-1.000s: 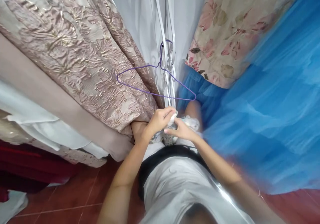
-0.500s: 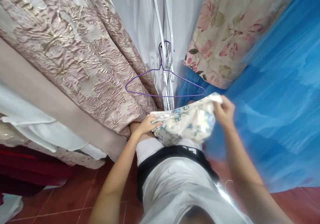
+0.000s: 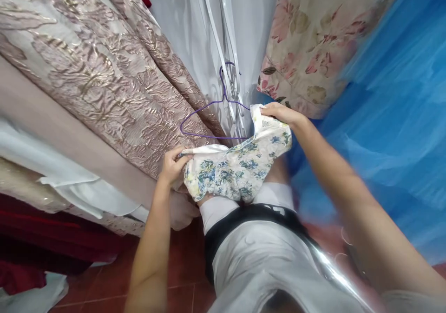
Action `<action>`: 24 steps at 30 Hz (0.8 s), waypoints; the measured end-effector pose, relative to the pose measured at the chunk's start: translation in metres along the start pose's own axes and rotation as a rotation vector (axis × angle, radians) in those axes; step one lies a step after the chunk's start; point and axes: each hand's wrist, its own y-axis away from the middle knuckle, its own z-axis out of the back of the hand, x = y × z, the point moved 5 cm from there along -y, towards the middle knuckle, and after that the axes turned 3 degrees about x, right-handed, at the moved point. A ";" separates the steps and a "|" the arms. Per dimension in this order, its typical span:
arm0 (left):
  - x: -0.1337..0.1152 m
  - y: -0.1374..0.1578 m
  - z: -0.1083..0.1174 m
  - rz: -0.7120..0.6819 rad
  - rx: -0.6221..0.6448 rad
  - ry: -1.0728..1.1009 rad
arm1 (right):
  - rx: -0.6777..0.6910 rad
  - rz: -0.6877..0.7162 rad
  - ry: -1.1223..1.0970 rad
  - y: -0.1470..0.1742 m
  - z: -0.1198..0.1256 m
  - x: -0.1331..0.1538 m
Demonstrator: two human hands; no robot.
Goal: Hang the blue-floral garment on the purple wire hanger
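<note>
A white garment with blue and yellow flowers is stretched between my two hands in front of my thighs. My left hand pinches its left end by the white edge. At the other end, my right hand grips the upper right corner, which is raised higher than the left. Just behind the garment a purple hanger hangs by its hook on a white strap or chain hanger. The garment's right part covers the hanger's right arm.
Pink and gold textured fabric hangs along the left, with white cloth and dark red cloth below it. To the right hang a pink-flowered fabric and blue tulle. Red tiles form the floor.
My right hand has risen and moved left with its end of the garment, now overlapping the hanger. My left hand has shifted left, and the garment is spread wider.
</note>
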 end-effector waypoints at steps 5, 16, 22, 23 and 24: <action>0.034 -0.030 0.025 0.007 0.071 -0.478 | 0.006 -0.022 0.002 0.014 -0.008 0.015; -0.012 -0.129 0.001 -0.273 -0.164 -0.131 | -0.014 -0.107 0.038 0.014 -0.003 0.007; -0.016 -0.120 -0.014 -0.262 -0.092 -0.197 | -0.185 0.292 0.139 0.046 -0.004 -0.005; -0.014 -0.118 -0.015 -0.254 -0.078 -0.220 | -0.228 0.338 0.203 0.055 -0.005 -0.007; -0.013 -0.116 -0.015 -0.252 -0.083 -0.238 | -0.274 0.364 0.265 0.064 -0.006 -0.008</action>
